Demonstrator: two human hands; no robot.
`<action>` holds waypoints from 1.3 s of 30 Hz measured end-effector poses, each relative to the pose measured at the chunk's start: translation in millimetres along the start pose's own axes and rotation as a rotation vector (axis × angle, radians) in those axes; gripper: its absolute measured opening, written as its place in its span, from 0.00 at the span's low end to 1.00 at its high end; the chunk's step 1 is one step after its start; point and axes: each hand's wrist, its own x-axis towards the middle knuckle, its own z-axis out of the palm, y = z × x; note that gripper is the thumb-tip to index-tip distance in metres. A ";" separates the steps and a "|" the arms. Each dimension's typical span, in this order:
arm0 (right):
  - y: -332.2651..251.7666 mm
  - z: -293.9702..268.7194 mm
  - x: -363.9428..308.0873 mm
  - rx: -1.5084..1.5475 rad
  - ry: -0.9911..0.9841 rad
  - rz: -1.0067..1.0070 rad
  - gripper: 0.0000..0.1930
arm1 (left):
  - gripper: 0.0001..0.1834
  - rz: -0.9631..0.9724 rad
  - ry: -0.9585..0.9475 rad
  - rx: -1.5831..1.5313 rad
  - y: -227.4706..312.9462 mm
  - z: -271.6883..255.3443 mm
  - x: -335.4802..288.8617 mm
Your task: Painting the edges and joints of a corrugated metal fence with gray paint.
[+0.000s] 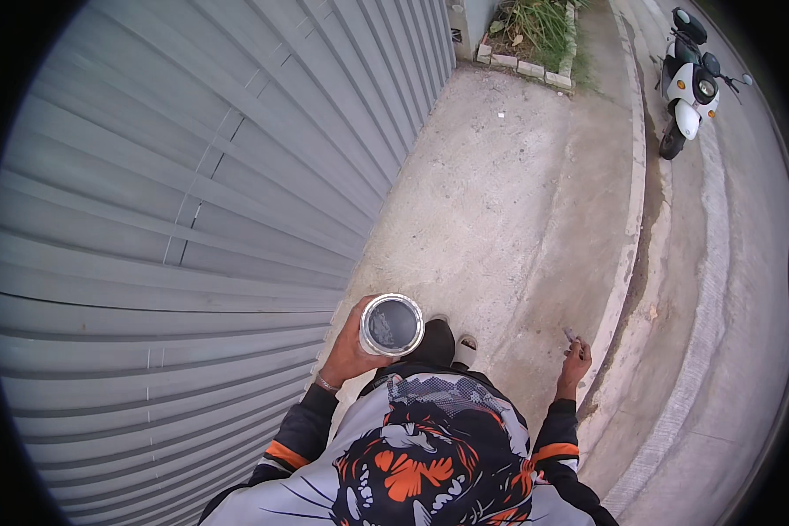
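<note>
My left hand [353, 349] is wrapped round an open round can [366, 326] in front of my body. Dark grey liquid that looks like paint [392, 324] shows inside its silvery rim. Out to the right, over the pavement, my right hand [575, 363] is closed on a slim, grey-tipped thing that looks like a small brush [570, 336]. Its handle is mostly hidden by the fingers. The two hands are well apart. Just left of the can rises a grey ribbed metal gate [193, 193], which the can does not visibly touch.
Concrete pavement [473, 184] runs ahead beside the gate. A curb [627, 254] borders it on the right, with the road [745, 351] beyond. A white scooter [688, 96] stands at the far right. Bricks [530, 70] edge a planted bed [535, 35] at the far end.
</note>
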 end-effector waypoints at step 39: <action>-267.1 204.1 717.9 -0.102 -0.183 0.240 0.20 | 0.58 -0.206 0.433 -0.095 119.9 198.0 667.2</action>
